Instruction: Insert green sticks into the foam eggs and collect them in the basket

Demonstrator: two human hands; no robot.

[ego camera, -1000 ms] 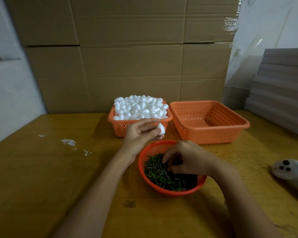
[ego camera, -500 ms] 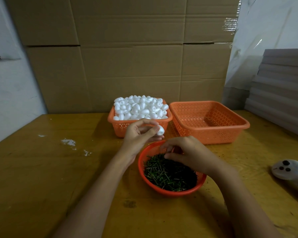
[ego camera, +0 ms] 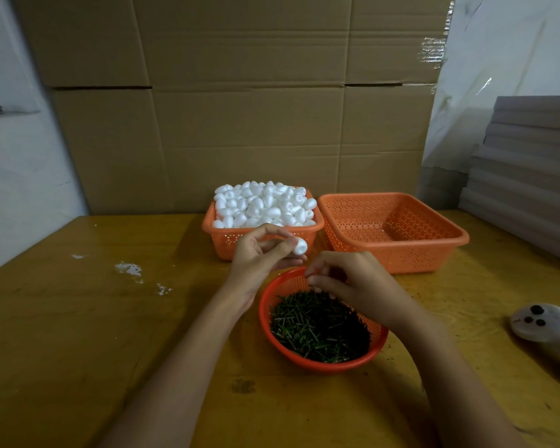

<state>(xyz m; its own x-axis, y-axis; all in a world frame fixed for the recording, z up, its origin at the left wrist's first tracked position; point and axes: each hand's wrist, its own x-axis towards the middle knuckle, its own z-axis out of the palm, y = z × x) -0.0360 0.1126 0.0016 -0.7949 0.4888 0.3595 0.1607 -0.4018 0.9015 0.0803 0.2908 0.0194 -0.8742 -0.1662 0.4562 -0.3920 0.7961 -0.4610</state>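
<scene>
One foam egg (ego camera: 299, 246) is pinched between thumb and fingertips of left hand (ego camera: 259, 253), in front of the egg basket (ego camera: 227, 241) heaped with white eggs. Right hand (ego camera: 353, 282) is just beside it, fingers curled together over the far rim of the round bowl (ego camera: 320, 367) of green sticks (ego camera: 317, 324); cannot tell whether they grip a stick. Second orange basket (ego camera: 459, 236) sits right of the egg basket.

Small craft-assembly workshop — big flattened cardboard cartons (ego camera: 240, 124) wall off a worn, paint-flecked wooden counter (ego camera: 78, 334), grey boards (ego camera: 527, 176) sit stacked at right, with bulk supplies of foam eggs (ego camera: 262, 205) and green sticks (ego camera: 317, 331).
</scene>
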